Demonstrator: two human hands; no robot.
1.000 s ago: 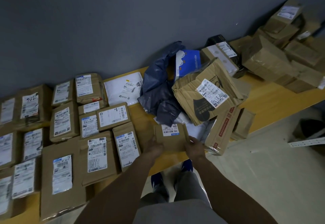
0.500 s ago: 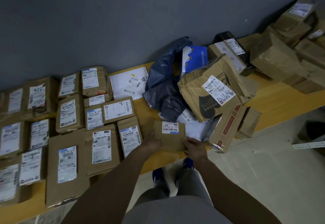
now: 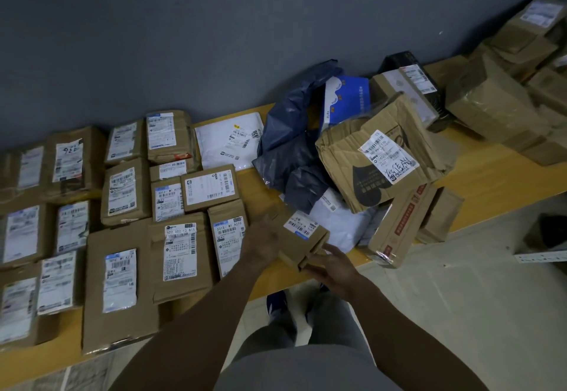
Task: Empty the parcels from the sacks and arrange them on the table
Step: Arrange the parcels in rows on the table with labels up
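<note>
A small brown parcel with a white barcode label hangs tilted just above the front edge of the yellow table. My left hand grips its left side. My right hand lies at the parcel's lower right end, fingers stretched out and touching it. To the left, brown labelled parcels lie flat in rows. Behind the held parcel is a loose heap: a dark blue plastic sack, a crumpled brown carton, a blue-and-white package and a white mailer.
A long narrow carton leans over the table's front edge at the right. More brown boxes are stacked at the far right against the grey wall. A flat white mailer lies at the back. Grey floor and my shoes show below the table.
The small parcel has been lifted off the table and tilted, its label end now higher. My right hand has loosened from gripping it to touching its end with straight fingers.
</note>
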